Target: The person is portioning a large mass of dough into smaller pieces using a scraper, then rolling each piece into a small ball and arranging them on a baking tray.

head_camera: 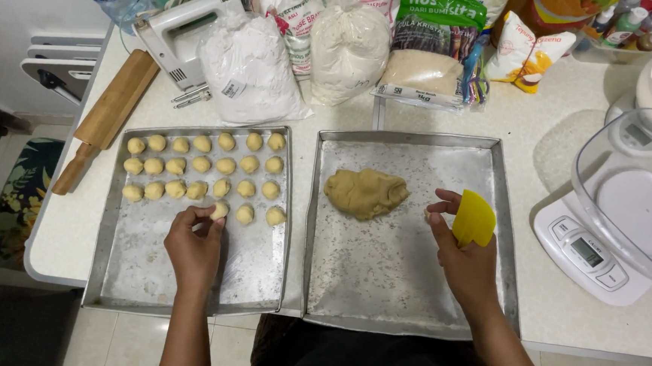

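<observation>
On the tabletop (547,136), the left tray (185,272) holds rows of dough balls (200,165); the left hand (195,247) pinches one ball (219,210) at the third row. On the right tray (380,284) lies a dough lump (365,193), beside the right hand (466,259), whose fingers grip a yellow scraper (474,219).

- Dough ball (219,210): small, pale yellow, roundish, pinched at its left by the fingertips of the left hand (195,247); it sits at the left end of the bottom row on the left tray (140,269).
- Yellow scraper (474,218): flat plastic, rounded corners, held upright in the right hand (463,255), at 3 o'clock from the dough lump (365,193).
</observation>
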